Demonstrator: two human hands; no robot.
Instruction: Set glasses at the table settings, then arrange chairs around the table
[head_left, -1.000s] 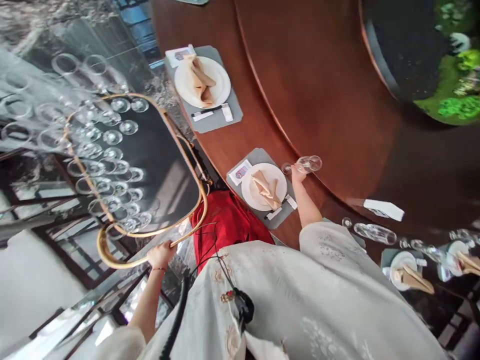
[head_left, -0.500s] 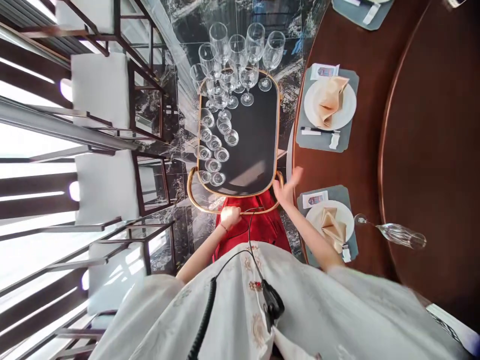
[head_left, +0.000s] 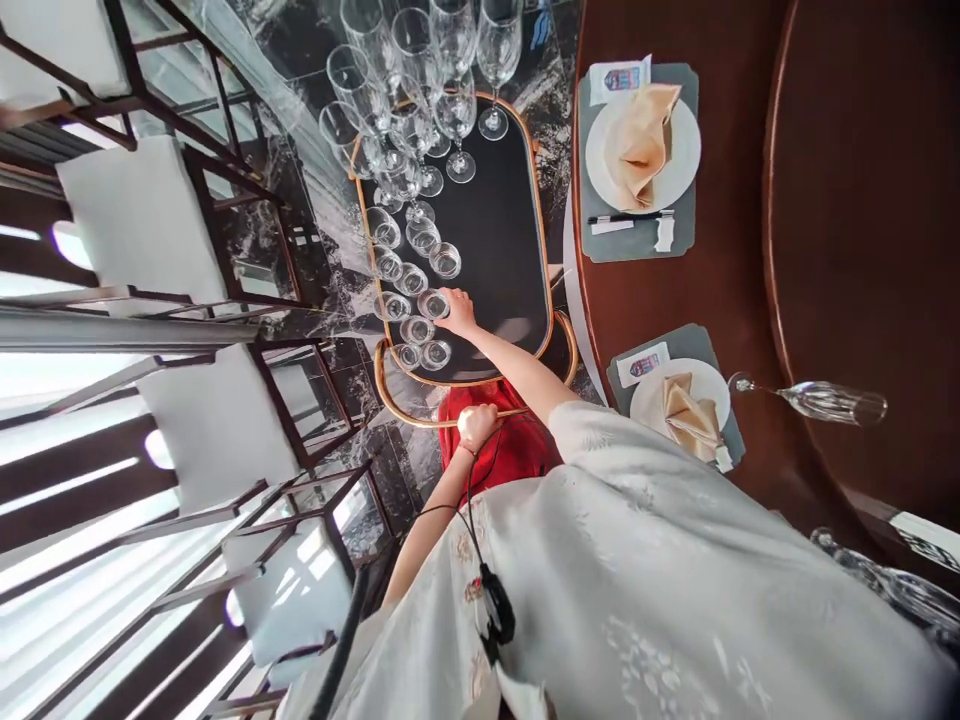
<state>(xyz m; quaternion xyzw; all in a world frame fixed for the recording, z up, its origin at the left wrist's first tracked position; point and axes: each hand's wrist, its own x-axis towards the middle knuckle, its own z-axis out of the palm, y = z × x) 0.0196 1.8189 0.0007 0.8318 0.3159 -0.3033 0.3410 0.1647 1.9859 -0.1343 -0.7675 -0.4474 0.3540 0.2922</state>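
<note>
The round brown desk point(head_left: 720, 290) fills the right side, with two grey mats on it; each mat carries one white plate with one folded napkin. One stemmed glass point(head_left: 817, 398) lies on its side beside the near plate point(head_left: 679, 395). Left of the desk stands a cart with a black tray point(head_left: 499, 250) rimmed in gold. At its far end is a cluster of about eight tall wine glasses point(head_left: 420, 90); an exact count is hard where they overlap. Nearer stand nine small cups in a loose double row. The right hand point(head_left: 457, 312) reaches across the tray, its grip closed on one cup point(head_left: 433, 303) in the middle of that row. The left hand point(head_left: 477, 424) has its grip clenched round the cart's gold handle point(head_left: 420, 412). Two white chairs point(head_left: 150, 220) stand at left.
</note>
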